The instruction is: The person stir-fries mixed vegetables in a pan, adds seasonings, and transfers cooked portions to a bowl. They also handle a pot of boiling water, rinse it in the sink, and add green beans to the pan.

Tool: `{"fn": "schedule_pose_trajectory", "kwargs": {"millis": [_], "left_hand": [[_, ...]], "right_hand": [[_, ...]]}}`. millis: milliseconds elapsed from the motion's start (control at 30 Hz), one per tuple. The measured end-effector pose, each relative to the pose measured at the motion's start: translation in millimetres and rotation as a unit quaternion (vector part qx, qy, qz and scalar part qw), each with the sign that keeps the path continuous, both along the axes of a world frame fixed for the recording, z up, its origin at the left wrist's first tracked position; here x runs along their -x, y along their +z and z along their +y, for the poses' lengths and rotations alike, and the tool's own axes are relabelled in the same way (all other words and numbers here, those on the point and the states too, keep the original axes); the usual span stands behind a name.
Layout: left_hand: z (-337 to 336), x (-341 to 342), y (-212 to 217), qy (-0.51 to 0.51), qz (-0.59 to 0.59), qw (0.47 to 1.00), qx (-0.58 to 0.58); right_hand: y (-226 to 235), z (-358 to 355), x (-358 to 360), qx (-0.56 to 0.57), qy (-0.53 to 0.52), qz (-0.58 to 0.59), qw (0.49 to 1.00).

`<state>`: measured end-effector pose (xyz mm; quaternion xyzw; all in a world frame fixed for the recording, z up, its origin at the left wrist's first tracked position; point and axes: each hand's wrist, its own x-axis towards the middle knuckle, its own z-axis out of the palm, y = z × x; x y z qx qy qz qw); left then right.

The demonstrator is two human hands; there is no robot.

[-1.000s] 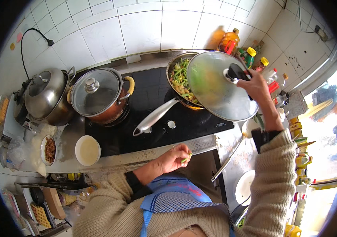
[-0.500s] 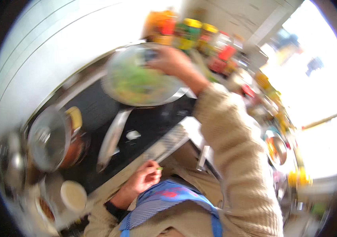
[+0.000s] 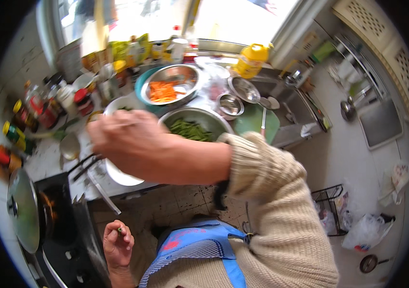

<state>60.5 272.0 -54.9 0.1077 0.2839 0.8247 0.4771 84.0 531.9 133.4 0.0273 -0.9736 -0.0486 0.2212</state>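
Head view: your right arm, in a cream knit sleeve [image 3: 271,192], crosses the middle of the picture from the near right toward the left. The desk [image 3: 46,158] runs along the left and far side, crowded with kitchen things. At the near left edge, a pan covered by a glass lid [image 3: 22,211] sits on the dark stove.

Just past your forearm stands a steel bowl of green beans [image 3: 192,127]. Farther off sits a steel bowl of orange carrot strips [image 3: 168,86], set in a teal basin. To the right of these are two smaller steel bowls and a green cutting board [image 3: 255,122] beside the sink. A yellow jug [image 3: 251,60] stands at the far side below the window. Sauce bottles [image 3: 19,125] line the left edge of the desk.

Your right hand [image 3: 123,139] hovers over a white bowl [image 3: 118,175] at the desk's near edge, with dark chopsticks just left of it. The fingers are curled downward, but you cannot tell whether that grip holds anything.

Your left hand [image 3: 117,245] rests low, near your blue apron [image 3: 199,245], its grip pinched on a small green bean piece [image 3: 119,231] between thumb and fingertips.
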Motion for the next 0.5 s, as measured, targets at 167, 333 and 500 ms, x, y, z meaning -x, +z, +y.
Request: {"fn": "schedule_pose_trajectory", "kwargs": {"millis": [167,333,500], "left_hand": [[136,-94,49,-0.097,-0.009,0.995,0.012],[304,-218,51,-0.257,-0.099,0.96,0.05],[460,-320,65,-0.335,-0.113,0.93,0.102]], "right_hand": [[-36,145,-246,0.029,-0.253,0.011,0.967],[-96,241,-473,0.011,-0.502,-0.108,0.858],[-119,305,-618,0.074,-0.588,-0.091,0.801]]}}
